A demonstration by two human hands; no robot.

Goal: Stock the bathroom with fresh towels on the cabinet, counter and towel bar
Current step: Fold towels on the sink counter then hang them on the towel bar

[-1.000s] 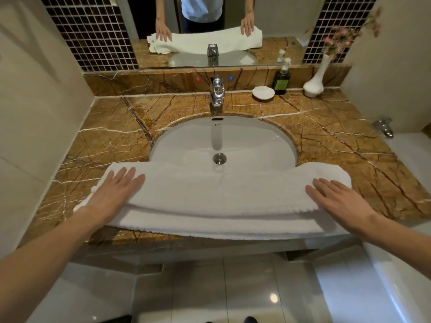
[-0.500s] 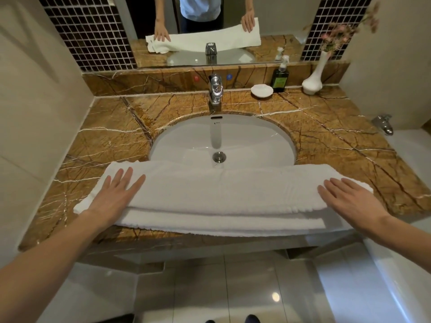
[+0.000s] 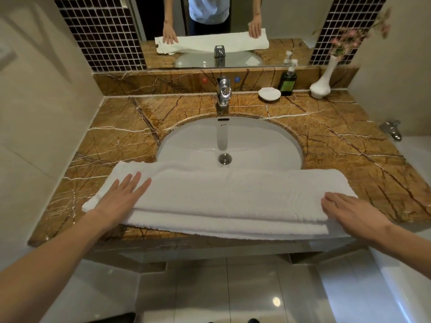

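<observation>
One folded white towel (image 3: 231,197) lies along the front edge of the marble desk (image 3: 121,141), just in front of the sink (image 3: 229,141) and covering its near rim. The left hand (image 3: 121,197) and right hand (image 3: 349,210) press flat on its two ends, fingers (image 3: 137,180) extended, gripping nothing. The small mark under the sink's overflow slot is unreadable.

Towel (image 3: 233,194) on counter (image 3: 349,145) — flat hands

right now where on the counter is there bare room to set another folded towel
Bare marble lies left of the sink, between the wall and the towel, and right of it, ahead of the right hand. The back right corner is crowded: soap dish, bottle, vase.
</observation>
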